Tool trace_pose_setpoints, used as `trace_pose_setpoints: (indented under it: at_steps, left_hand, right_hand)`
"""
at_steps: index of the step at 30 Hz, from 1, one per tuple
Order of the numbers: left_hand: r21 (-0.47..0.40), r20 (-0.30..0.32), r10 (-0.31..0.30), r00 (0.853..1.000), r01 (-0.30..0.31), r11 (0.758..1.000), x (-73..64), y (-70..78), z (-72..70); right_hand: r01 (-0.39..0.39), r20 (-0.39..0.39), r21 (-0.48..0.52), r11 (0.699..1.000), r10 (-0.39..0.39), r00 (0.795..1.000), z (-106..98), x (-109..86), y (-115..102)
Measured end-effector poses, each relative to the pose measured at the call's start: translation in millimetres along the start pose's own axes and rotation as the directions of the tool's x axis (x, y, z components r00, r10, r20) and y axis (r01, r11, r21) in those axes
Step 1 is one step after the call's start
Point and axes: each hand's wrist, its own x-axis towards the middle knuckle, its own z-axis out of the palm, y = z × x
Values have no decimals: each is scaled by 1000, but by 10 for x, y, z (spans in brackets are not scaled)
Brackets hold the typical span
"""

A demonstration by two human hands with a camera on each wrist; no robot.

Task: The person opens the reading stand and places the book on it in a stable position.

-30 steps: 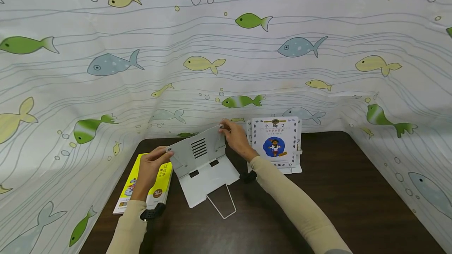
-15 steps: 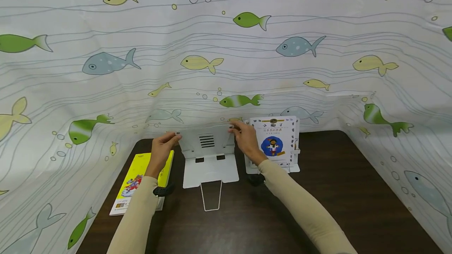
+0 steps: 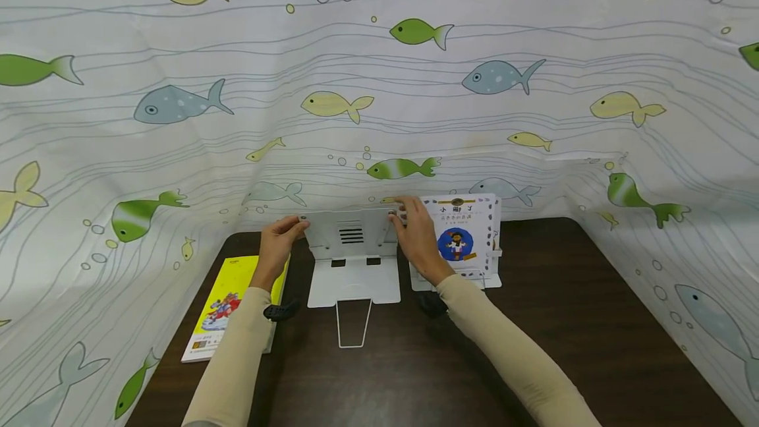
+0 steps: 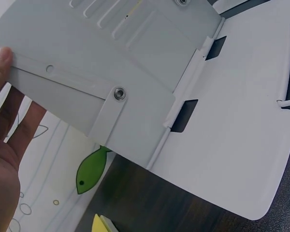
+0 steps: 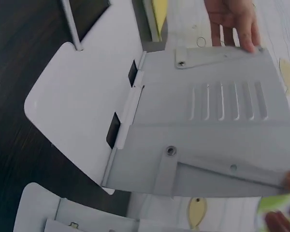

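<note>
A white metal book stand (image 3: 352,282) stands on the dark table with its slotted panel (image 3: 323,236) raised and its base plate flat. My left hand (image 3: 277,246) pinches the panel's upper left corner. In the left wrist view, the left thumb (image 4: 1,67) lies on the front face and fingers show beyond the edge. At the upper right corner my right hand (image 3: 420,237) holds the panel. Its fingertips are only partly visible in the right wrist view. A wire loop (image 3: 352,346) extends from the base toward the front. Hinged arms (image 5: 166,169) run along the panel's sides.
Right of the stand, a second white stand (image 3: 497,275) bears an upright picture book (image 3: 456,236), partly behind my right hand. Yellow-covered books (image 3: 237,282) lie at the left, partly under my left forearm. A fish-patterned curtain (image 3: 356,137) surrounds the table (image 3: 367,387).
The book stand has turned from slanted to facing me squarely, and its base has moved farther back. Both hands moved with the panel, the left one up and to the right.
</note>
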Motion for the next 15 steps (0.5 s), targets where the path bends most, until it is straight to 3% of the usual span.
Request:
trace_pose_setpoints:
  at_steps: [2, 4, 6, 8, 10, 15]
  left_hand:
    - [-11, -2, 0, 1000, 0, 1000, 0, 4, 7]
    - [-17, -2, -5, 1000, 5, 1000, 0, 1, 15]
    - [-22, -6, -10, 1000, 10, 1000, -4, -5, 23]
    - [-12, -11, -7, 1000, 7, 1000, -12, -12, 27]
    - [-7, -14, 0, 1000, 0, 1000, -16, -19, 31]
    - [-15, -17, 6, 1000, -6, 1000, -2, -38, 16]
  right_hand:
    - [59, -39, -29, 998, -60, 997, -35, -58, -74]
    - [127, -27, -46, 991, -128, 991, -67, -146, -158]
    - [186, 63, -39, 982, -184, 981, -86, -267, -248]
    - [228, 205, -9, 974, -222, 953, -80, -415, -329]
    - [242, 365, 10, 970, -229, 903, -38, -583, -379]
    - [290, 650, 8, 957, -225, 726, 110, -1015, -459]
